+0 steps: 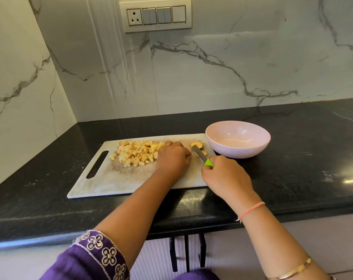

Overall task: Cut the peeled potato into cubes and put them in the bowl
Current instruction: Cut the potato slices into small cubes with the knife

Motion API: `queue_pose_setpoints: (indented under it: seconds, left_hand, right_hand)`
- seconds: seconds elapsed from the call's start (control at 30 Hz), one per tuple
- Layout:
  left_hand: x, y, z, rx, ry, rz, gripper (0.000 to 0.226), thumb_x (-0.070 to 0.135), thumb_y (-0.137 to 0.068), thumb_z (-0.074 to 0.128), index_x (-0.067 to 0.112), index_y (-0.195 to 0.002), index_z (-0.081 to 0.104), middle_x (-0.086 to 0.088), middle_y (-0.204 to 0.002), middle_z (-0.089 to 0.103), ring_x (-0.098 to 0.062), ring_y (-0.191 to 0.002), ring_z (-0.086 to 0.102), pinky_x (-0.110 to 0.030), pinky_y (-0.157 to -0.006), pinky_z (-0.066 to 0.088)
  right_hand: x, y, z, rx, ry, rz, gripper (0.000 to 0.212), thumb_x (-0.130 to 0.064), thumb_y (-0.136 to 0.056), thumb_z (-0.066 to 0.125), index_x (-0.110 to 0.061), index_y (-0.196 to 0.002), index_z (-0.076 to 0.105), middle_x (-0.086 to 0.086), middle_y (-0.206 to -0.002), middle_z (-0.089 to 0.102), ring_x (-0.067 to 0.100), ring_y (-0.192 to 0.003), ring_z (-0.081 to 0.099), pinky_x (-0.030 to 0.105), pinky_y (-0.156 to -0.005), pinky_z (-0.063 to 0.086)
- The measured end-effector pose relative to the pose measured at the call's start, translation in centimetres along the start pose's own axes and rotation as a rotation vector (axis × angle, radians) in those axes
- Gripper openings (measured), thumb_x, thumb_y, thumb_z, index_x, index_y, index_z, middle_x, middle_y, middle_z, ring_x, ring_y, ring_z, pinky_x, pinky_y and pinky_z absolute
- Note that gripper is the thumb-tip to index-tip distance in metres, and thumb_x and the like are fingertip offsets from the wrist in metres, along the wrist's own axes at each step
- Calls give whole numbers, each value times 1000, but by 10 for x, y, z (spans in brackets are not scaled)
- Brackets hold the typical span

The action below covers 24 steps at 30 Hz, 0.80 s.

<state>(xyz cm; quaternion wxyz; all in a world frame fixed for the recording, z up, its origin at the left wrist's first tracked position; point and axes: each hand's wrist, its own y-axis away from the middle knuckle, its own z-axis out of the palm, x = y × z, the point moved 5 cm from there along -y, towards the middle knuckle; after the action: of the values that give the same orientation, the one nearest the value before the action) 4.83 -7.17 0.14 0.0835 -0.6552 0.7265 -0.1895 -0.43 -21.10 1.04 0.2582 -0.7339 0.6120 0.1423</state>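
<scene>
A white marble wall with grey veins rises behind a black desk. A white cutting board lies on the desk, its handle slot at the left end. High on the wall sits a switch panel with one socket. A pale pink bowl stands on the desk just beside the board's far right corner.

The potato cubes lie in a loose heap on the far left part of the board, well apart from the bowl. The left hand rests knuckles-up on the board at the right edge of the heap and touches it. Its fingers are curled under, and whether they hold anything cannot be told. The right hand is wrapped around the green handle of a knife. The blade points far and left, lying low over the board between the left hand and the bowl.

Two uncut potato pieces lie on the board by the blade, one at its tip and one just right of it. A pink thread circles the right wrist, and a ring shows on a left finger.
</scene>
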Motion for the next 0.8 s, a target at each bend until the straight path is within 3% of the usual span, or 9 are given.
queue_pose_setpoints:
  seconds: [0.13,0.27,0.37,0.43,0.5,0.63,0.8]
  left_hand:
    - [1,-1,0,30,-4,-20,35,28,-96,45,28,-130,55,4,-122,63,-24,-114,48,-33,-88,38]
    - [-3,3,2,58,72,-54,36,28,-94,49,25,-130,50,7,-117,66,-24,-115,48,-33,-85,37]
    - [-2,4,0,82,136,-57,31,28,-94,50,22,-125,51,9,-118,65,-21,-116,47,-32,-87,35]
    - [-4,5,-1,104,198,-79,30,27,-93,54,21,-123,50,9,-116,65,-19,-116,47,-31,-88,35]
    - [-5,6,0,111,237,-97,31,25,-93,56,19,-122,48,9,-116,66,-18,-115,48,-31,-89,35]
    - [-5,4,3,77,260,-105,32,25,-94,55,19,-123,45,9,-118,66,-19,-117,46,-34,-90,36]
    - [-2,3,1,86,251,-105,36,24,-93,55,19,-126,43,6,-124,61,-20,-117,47,-35,-93,37]
  right_hand:
    - [-1,0,4,66,-45,-49,28,-30,-95,40,-18,-110,60,3,-77,60,24,-77,59,31,-61,45]
    - [0,0,8,98,-79,-41,39,-32,-96,39,-25,-132,52,4,-84,63,23,-77,59,33,-63,49]
    - [1,1,7,98,-84,-34,34,-32,-96,39,-21,-121,58,5,-84,64,23,-78,60,35,-66,52]
    - [2,0,5,108,-78,-44,25,-31,-95,40,-20,-100,61,4,-78,61,24,-75,59,32,-60,48]
    - [6,0,3,119,-92,-30,22,-31,-95,41,-21,-79,52,1,-68,54,24,-70,58,30,-53,40]
    - [10,-1,0,105,-85,-11,22,-31,-95,42,-18,-81,53,-2,-64,50,24,-70,58,28,-52,34]
    - [4,-2,6,-26,-5,13,25,-33,-93,41,-15,-85,56,4,-77,56,25,-78,59,31,-60,39]
